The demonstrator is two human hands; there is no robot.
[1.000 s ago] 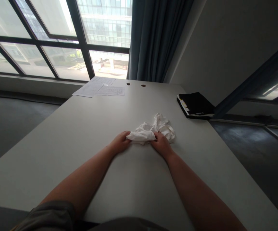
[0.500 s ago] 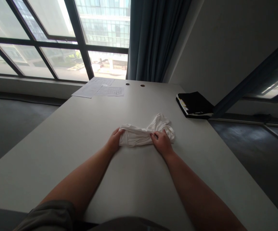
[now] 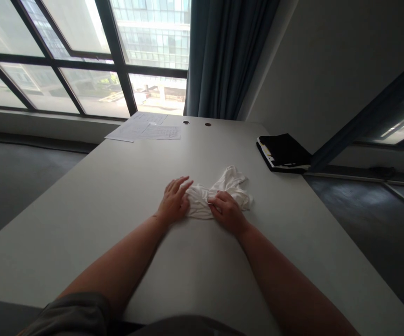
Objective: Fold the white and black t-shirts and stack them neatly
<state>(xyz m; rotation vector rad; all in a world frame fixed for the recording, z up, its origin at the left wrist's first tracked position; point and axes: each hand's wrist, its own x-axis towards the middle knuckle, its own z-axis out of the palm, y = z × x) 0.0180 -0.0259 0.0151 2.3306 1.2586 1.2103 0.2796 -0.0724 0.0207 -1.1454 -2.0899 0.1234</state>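
Observation:
A crumpled piece of white cloth (image 3: 199, 212) lies in the middle of the white table (image 3: 202, 270). Its folds bunch toward the centre, and a loose part sticks out to the back right. Whether it is a garment, I cannot tell. My left hand (image 3: 174, 200) is at the cloth's left end, fingers spread and lifted, the thumb side against the fabric. Over the cloth's middle right, my right hand (image 3: 227, 211) has its fingers and thumb closed on a fold. Part of the fabric is hidden beneath both hands.
Printed sheets of paper (image 3: 127, 130) lie at the far left corner of the table. Near the right edge rests a black folder (image 3: 286, 151) with papers in it. Two round cable holes (image 3: 186, 122) sit by the far edge, before a dark blue curtain (image 3: 226, 60) and windows.
My left hand has let go of the cloth's left edge and spread its fingers. The cloth's left end has bunched inward, and my right hand has shifted slightly left along it.

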